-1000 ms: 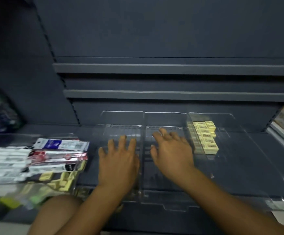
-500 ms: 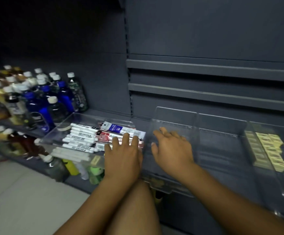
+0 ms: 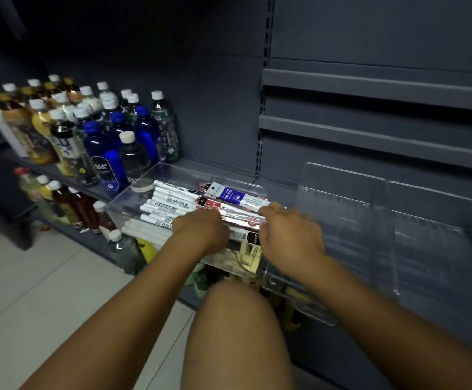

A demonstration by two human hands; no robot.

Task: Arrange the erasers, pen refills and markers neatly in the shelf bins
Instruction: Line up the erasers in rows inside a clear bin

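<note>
Clear plastic is forming the supply bin (image 3: 127, 204) sitting on the dark shelf (image 3: 217, 170), and both hands are reaching into it. White markers (image 3: 170, 202) are lying side by side in its left part, with long packets of pen refills (image 3: 237, 198) lying beside them on the right; one packet is showing a blue and white label, others red and black. The left hand (image 3: 201, 230) is curling down over the packets at their left ends, fingers bent, though whether it is actually gripping one I cannot tell. The right hand (image 3: 288, 235) is curling likewise over the right ends of the same packets, its grasp equally hard to judge. Yellowish erasers (image 3: 250, 256) are showing through the bin's near wall, between and below the two hands. Just right of the supply bin, the divided shelf bins (image 3: 341, 220) are standing with transparent partitions. Further left on the shelf, bottled drinks (image 3: 97, 136) are standing in rows, with more bottles on the shelf beneath. A bare knee (image 3: 237, 319) is rising between the forearms.
</note>
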